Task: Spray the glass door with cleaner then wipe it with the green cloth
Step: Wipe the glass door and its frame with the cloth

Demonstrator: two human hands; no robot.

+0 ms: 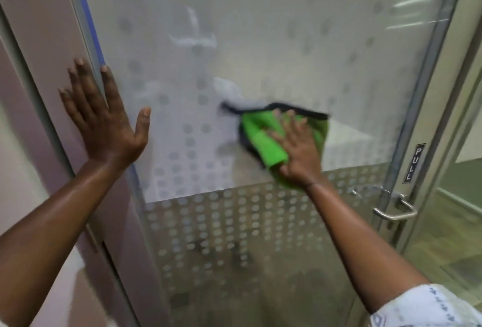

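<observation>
— Frosted glass, mostly, with grey dots all over it. What sits at the far left?

— A pale mauve door frame [39,47], and against its edge the left hand [104,118], flat and spread wide, fingers pointing up, holding nothing. The palm lies where the frame meets the glass door [260,26]; the thumb reaches out over the glass.

— And the cloth?

— To the right of that hand, well apart from it, near the middle of the pane. The green cloth [263,141] is bunched and folded, with a dark edge along its top and left side. It lies flat against the glass, pinned under the right hand [300,149].

— Gripped, or only pressed?

— Pressed. The right hand lies open on top of it, fingers spread and pointing up and left, palm pushing the cloth onto the door. Green shows past the fingertips, on the left side of the hand and a little below the wrist. That part is blurred.

— Further right?

— A black vertical sign reading PULL [414,163] on the door's metal edge, and below it a steel lever handle [396,210]. A patterned white sleeve [427,308] shows at the lower right corner.
</observation>
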